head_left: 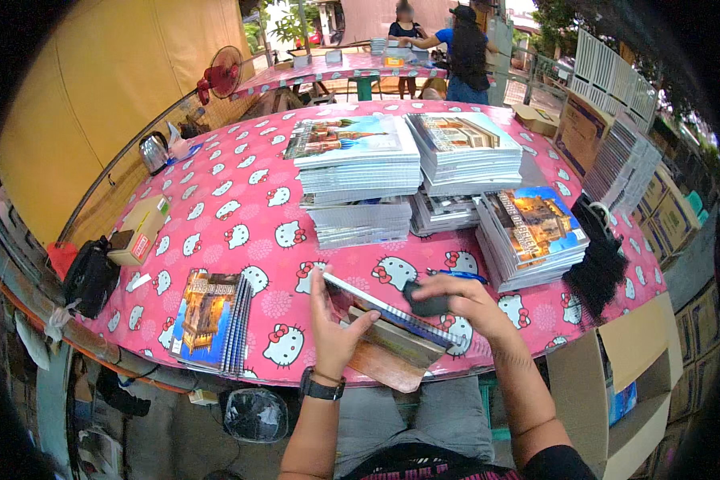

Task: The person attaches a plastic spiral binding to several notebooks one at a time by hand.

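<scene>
My left hand (334, 334), a dark watch on its wrist, is closed round a spiral-bound book (396, 340). The book is tilted on edge above the near side of the table, some brownish pages or cover hanging toward me. My right hand (472, 304) pinches a small dark block-like thing (426, 299) beside the coiled spine; its exact kind I cannot make out. Left of my hands lies a small pile of spiral-bound books (208, 320) with a lit building on the cover. A blue pen (464, 277) rests just beyond my right hand.
Tall stacks of books (360, 168) and another pile (532, 232) stand on the pink table (276, 304). Black binding coils (596, 272) lie at the right, above an open carton (636, 384). A kettle (154, 152), box (142, 230) and black bag (92, 276) line the left. Two people stand behind.
</scene>
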Motion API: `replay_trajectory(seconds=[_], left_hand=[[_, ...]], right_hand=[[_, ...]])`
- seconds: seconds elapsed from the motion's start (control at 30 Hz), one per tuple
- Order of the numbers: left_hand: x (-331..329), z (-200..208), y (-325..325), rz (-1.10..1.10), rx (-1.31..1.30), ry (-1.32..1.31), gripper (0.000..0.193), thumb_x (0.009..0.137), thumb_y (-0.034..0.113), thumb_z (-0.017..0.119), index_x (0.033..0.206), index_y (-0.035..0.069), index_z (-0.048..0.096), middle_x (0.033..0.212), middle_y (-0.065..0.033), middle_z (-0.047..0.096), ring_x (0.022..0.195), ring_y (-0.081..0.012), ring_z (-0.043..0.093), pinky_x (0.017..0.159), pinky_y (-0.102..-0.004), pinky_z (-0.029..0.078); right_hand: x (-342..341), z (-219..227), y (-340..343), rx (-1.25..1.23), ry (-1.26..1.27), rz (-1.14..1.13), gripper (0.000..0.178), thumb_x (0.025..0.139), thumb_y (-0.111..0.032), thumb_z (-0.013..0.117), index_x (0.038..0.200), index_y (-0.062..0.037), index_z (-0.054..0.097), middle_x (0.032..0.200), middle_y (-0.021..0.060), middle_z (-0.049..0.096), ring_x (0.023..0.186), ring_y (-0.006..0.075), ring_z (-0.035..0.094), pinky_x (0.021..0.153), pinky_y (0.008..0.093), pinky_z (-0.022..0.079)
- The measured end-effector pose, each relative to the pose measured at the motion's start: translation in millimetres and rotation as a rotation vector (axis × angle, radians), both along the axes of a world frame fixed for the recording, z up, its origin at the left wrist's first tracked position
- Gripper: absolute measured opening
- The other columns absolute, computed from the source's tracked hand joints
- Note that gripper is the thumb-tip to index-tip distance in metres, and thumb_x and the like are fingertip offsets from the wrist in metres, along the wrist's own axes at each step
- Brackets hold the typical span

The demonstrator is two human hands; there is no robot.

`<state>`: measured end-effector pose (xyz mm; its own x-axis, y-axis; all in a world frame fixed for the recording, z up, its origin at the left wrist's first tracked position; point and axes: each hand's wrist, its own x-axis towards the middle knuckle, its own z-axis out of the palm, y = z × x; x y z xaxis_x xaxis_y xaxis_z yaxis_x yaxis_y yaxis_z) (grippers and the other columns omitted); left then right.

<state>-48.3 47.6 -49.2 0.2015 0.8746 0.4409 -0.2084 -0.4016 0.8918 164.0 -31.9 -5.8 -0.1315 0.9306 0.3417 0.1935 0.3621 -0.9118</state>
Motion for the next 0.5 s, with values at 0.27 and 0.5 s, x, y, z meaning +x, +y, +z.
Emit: replay_trajectory(seconds=[0.27,0.5], left_hand=[[10,-23,2,0.022,-0.012,0.019,0.089,0.068,0.0,0.071,0.142,-0.001,0.021,0.115,-0.007,0.043,0.105,-0.0188,0.046,0.094,-0.0306,0.037],[12,-24,-4,-0.007,-0.002,-0.121,0.08,0.077,0.005,0.07,0.141,-0.002,0.022,0.119,-0.0086,0.041,0.112,-0.0195,0.045,0.096,-0.0305,0.038]], right_hand=[[6,-2,4,-0.045,0.167,0.134,0.046,0.084,-0.041,0.059,0.103,0.0,0.064,0.1,0.0136,0.063,0.102,0.0228,0.056,0.09,0.0361,0.041],[-3,9,4,-0.024,0.045,0.09,0.048,0.086,-0.043,0.054,0.101,0.0016,0.065,0.098,0.0129,0.064,0.104,0.023,0.055,0.091,0.0333,0.041]])
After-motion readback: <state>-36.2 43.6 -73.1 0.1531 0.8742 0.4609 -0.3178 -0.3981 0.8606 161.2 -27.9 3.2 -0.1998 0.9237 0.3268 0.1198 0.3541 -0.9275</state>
